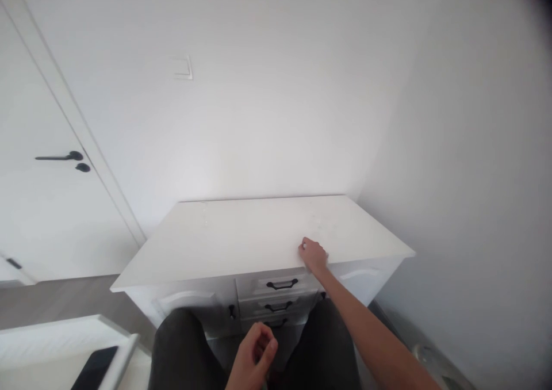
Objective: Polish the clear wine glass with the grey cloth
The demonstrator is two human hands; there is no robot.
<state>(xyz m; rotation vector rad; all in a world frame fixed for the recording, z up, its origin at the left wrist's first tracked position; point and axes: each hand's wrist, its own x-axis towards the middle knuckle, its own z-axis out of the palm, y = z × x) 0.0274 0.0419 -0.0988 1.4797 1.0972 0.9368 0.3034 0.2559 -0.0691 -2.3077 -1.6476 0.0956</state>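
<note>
Both hands are being kept in front of the body. The right hand (314, 256) is being stretched forward on a bare arm and rested, knuckles up, on the flat white rectangular surface (241, 234) of a low white wooden cabinet (190, 301), just behind the front edge and right of the middle. Its fingers are being curled under into a loose fist. A tiny pale spot is showing at the fingertips (304, 244), too small to be made out, so whether anything is being pinched cannot be told. The left hand (253, 355) is being held low and near, well apart from the surface, between two legs in dark grey trousers (181, 350). Its fingers are being bent loosely towards the thumb without being closed, and nothing is being seen in it.

The surface is lying with its long axis running left to right across the view, its far long edge being set against the plain white wall (267, 119). The cabinet front is being turned towards the person, with three narrow white drawers (254, 286) stacked in the middle, each being fitted with a black bar handle (282, 285) lying parallel to that axis.

At the left, a white door (38, 217) with a black lever handle (60, 157) pointing left is being seen, and a white square wall switch (184, 68) higher up.
</note>
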